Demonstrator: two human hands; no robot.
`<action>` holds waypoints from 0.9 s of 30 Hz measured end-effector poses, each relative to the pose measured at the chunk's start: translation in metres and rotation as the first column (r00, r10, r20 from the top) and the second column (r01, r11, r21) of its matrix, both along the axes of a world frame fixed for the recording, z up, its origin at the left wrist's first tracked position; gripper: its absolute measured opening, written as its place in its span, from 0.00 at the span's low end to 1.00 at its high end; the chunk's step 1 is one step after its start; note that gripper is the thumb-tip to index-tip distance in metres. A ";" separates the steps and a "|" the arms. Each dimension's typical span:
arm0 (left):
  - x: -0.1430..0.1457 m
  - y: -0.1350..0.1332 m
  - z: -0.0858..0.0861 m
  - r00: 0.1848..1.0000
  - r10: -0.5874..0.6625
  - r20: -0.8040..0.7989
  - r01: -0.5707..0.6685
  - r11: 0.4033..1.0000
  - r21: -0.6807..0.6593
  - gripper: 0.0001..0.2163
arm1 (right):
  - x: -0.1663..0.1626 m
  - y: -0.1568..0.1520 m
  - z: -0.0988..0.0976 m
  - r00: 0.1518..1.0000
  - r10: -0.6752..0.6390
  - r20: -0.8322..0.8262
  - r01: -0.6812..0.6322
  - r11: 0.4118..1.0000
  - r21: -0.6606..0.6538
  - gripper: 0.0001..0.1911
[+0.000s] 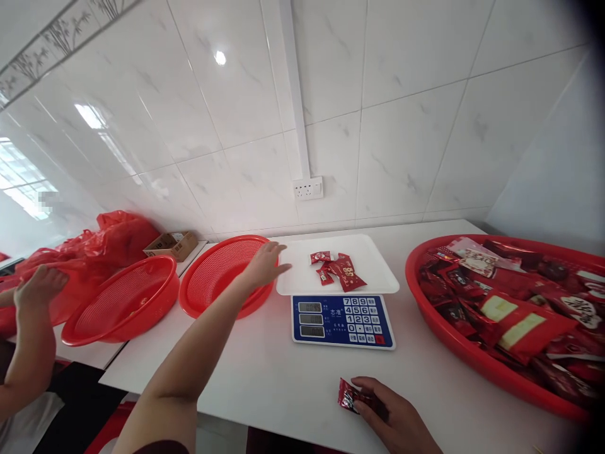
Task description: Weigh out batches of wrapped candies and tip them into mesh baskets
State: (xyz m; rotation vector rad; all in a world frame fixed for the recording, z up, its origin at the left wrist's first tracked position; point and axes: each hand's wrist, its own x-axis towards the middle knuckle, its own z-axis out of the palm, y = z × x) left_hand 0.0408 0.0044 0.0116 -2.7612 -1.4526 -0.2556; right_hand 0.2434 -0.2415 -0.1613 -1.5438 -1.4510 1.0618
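My left hand (265,263) reaches out with fingers spread and nothing in them, between a round red basket (203,277) and the white weighing tray (373,271). Several small red snack packets (347,271) lie together on that tray. Below it is the blue keypad panel of the scale (343,321), with three small displays. Low over the table, my right hand (392,413) pinches a small dark red snack packet (347,396) between thumb and fingers. Its far end is hidden by the fingers.
A large red basket (439,315) heaped with wrapped snacks stands at the right. Another red basket (161,284), a cardboard box (172,244) and red plastic bags (118,236) are at the left, beside a co-worker's raised hand (40,287). Behind is a tiled wall with a socket (308,188).
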 end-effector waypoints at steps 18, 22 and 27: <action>0.146 0.011 -0.029 0.994 -0.084 -0.075 0.055 0.942 -0.330 0.36 | -0.008 -0.003 0.003 0.994 -0.110 -0.002 0.110 0.994 0.027 0.17; 0.149 0.016 -0.032 0.999 -0.047 0.002 0.045 0.940 -0.338 0.27 | -0.002 -0.002 0.001 0.999 -0.038 0.011 0.038 0.999 -0.001 0.18; 0.139 0.023 -0.032 0.992 0.048 0.121 -0.012 0.960 -0.279 0.14 | -0.005 -0.004 0.004 0.997 -0.076 0.032 0.076 0.997 0.005 0.17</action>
